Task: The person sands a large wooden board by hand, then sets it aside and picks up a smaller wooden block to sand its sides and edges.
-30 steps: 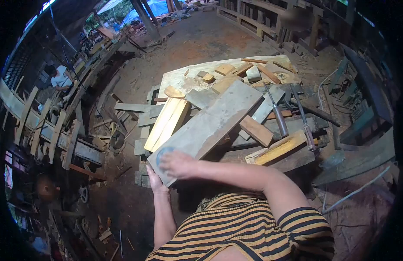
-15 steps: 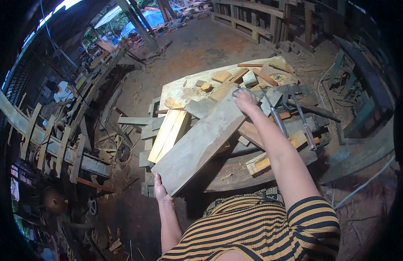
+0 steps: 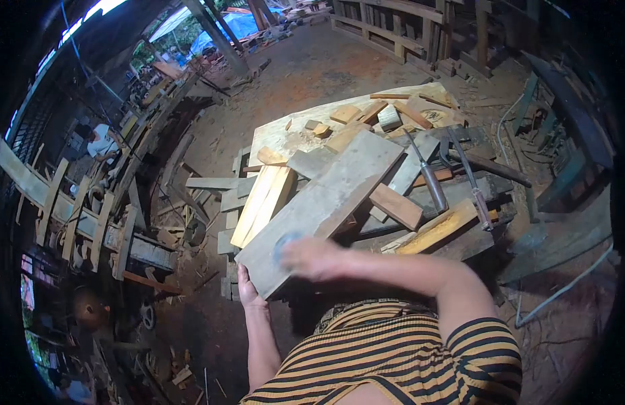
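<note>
I'm looking at a rough woodworking shop; scrap blocks (image 3: 397, 205) are littering a bench, shavings (image 3: 305, 140) are lying around too.

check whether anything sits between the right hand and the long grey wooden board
Yes: a small blue-grey pad-like item, blurred, lies under the right hand on the long grey wooden board. Nothing visible stands between the left hand and the board's near end.

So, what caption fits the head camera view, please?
Left hand steadies a grey board while the right hand holds a blurred bluish object against its face.
</note>
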The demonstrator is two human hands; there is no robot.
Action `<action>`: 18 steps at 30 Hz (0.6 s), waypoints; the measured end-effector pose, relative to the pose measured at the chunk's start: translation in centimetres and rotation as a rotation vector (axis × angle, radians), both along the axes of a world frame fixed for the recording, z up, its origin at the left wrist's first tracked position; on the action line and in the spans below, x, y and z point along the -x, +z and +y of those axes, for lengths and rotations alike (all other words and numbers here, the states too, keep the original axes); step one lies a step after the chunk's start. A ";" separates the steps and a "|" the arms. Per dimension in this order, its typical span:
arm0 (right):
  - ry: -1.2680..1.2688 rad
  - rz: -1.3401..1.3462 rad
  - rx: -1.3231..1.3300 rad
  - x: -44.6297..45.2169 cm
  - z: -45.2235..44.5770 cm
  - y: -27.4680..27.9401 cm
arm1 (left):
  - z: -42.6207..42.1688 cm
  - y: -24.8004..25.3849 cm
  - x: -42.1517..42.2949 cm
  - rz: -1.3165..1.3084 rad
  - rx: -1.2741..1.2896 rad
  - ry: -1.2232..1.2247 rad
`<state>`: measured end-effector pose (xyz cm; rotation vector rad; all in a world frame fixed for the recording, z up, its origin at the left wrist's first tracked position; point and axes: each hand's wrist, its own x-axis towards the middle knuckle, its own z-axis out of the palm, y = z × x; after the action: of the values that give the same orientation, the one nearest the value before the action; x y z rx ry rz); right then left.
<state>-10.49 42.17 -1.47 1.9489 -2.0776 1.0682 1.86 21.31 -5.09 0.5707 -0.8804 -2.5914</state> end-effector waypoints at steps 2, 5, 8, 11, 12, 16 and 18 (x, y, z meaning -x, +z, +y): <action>-0.257 -0.147 -0.090 5.6 4.3 -0.7 | -0.1 -0.1 -0.1 0.019 -0.021 -0.003; -0.697 -0.107 0.168 15.1 12.1 -4.1 | 0.6 0.7 0.0 0.020 -0.064 -0.011; -1.020 -0.249 0.056 17.8 17.6 -5.1 | 1.5 2.3 -0.1 -0.078 -0.046 -0.009; -0.955 -0.479 0.405 12.8 16.6 -1.4 | 1.1 2.5 -0.4 -0.099 -0.072 -0.042; -0.931 -0.490 0.489 11.1 15.9 -1.1 | 1.7 3.0 -0.2 -0.104 -0.066 -0.005; -0.950 -0.512 0.583 7.5 14.4 -2.1 | 2.0 4.8 0.3 -0.077 -0.018 0.121; -0.965 -0.580 0.619 6.6 14.2 -2.0 | 1.1 6.0 0.4 -0.018 0.030 0.126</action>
<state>-17.11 56.40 -3.44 0.2692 -2.0882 1.7590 1.51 22.36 0.86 0.6212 -0.8591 -2.4600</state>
